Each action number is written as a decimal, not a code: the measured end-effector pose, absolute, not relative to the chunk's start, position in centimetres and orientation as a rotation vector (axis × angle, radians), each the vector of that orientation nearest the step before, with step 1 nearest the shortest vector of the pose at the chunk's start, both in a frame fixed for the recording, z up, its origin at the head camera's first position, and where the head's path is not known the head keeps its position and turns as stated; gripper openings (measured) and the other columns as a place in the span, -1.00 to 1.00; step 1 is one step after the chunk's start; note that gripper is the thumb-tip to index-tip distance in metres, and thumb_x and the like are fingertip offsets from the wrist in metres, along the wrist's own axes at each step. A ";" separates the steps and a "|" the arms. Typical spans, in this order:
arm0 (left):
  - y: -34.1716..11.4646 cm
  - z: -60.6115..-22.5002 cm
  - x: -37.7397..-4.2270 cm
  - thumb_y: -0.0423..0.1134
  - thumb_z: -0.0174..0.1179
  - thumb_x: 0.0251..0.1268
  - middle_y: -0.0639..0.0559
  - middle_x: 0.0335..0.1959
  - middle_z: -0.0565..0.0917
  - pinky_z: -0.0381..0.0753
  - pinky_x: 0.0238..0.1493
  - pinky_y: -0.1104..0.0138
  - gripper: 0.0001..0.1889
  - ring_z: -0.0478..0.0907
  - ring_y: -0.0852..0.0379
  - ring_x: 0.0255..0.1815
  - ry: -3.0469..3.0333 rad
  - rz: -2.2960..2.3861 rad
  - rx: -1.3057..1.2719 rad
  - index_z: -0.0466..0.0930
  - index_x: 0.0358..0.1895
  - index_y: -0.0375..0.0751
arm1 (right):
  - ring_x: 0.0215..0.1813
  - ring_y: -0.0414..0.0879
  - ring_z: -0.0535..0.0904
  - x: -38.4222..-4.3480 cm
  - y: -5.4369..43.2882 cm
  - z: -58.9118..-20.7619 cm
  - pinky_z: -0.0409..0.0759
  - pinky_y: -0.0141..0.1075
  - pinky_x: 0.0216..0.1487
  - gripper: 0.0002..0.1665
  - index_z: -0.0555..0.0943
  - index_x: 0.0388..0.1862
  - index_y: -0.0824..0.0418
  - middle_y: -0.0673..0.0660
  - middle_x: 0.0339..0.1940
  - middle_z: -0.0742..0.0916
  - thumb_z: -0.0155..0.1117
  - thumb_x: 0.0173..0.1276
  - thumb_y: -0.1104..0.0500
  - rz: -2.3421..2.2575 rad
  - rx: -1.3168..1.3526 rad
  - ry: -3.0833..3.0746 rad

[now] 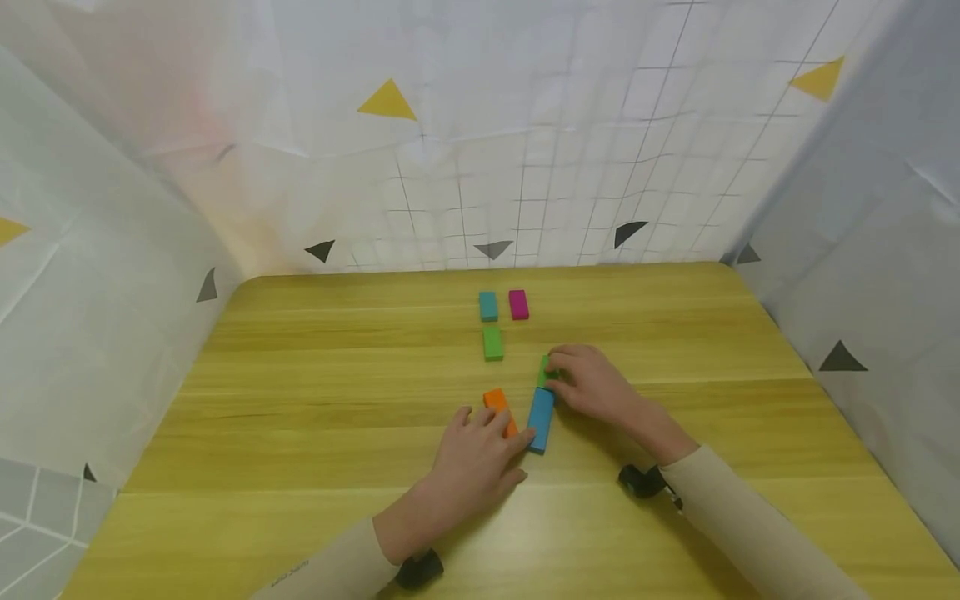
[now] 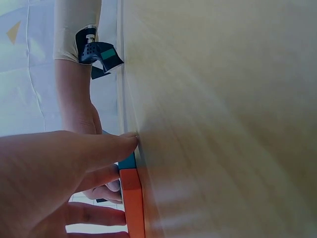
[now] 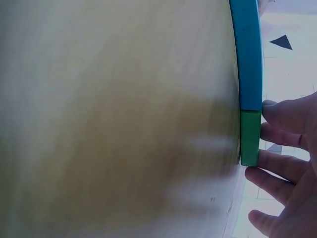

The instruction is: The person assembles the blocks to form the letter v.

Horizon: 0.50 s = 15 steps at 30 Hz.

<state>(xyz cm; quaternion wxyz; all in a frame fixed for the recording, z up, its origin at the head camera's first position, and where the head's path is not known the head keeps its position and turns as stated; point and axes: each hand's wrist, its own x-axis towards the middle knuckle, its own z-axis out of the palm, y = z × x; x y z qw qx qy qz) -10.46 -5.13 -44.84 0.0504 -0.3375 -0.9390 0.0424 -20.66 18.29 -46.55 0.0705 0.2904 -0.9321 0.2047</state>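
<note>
An orange block (image 1: 494,400) lies on the wooden table, and fingers of my left hand (image 1: 475,458) rest on it. The left index fingertip reaches the near end of a long blue block (image 1: 541,421), and the thumb is spread apart. Beyond the blue block, end to end with it, lies a short green block (image 3: 250,138). My right hand (image 1: 592,383) holds the green block, with the thumb by the joint of the two and a finger at the far end. The right fingers hide much of the green block in the head view.
Farther back on the table (image 1: 300,358) lie another green block (image 1: 492,343), a teal block (image 1: 488,306) and a magenta block (image 1: 519,304). White sheets with triangle marks hang behind and at both sides. A dark wrist camera (image 1: 642,481) sits on the right wrist.
</note>
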 end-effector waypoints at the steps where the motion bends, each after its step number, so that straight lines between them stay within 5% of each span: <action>1: -5.1 -44.8 -10.5 0.34 0.15 0.27 0.12 0.11 0.60 0.51 0.23 -0.04 -0.43 0.53 0.02 0.20 -2.860 0.130 -1.029 0.45 0.35 0.39 | 0.09 0.11 0.66 -20.6 18.3 -46.5 0.50 0.10 0.27 -0.78 0.71 -0.17 0.20 0.16 -0.04 0.76 0.44 0.25 0.13 0.616 0.869 -2.807; 15: -5.0 -44.9 -10.5 0.32 0.18 0.25 0.11 0.06 0.61 0.52 0.21 -0.02 -0.43 0.54 0.02 0.16 -2.851 0.117 -1.025 0.47 0.33 0.38 | 0.11 0.09 0.65 -20.3 18.2 -46.5 0.46 0.12 0.30 -0.82 0.70 -0.20 0.16 0.12 -0.07 0.76 0.43 0.27 0.12 0.617 0.834 -2.820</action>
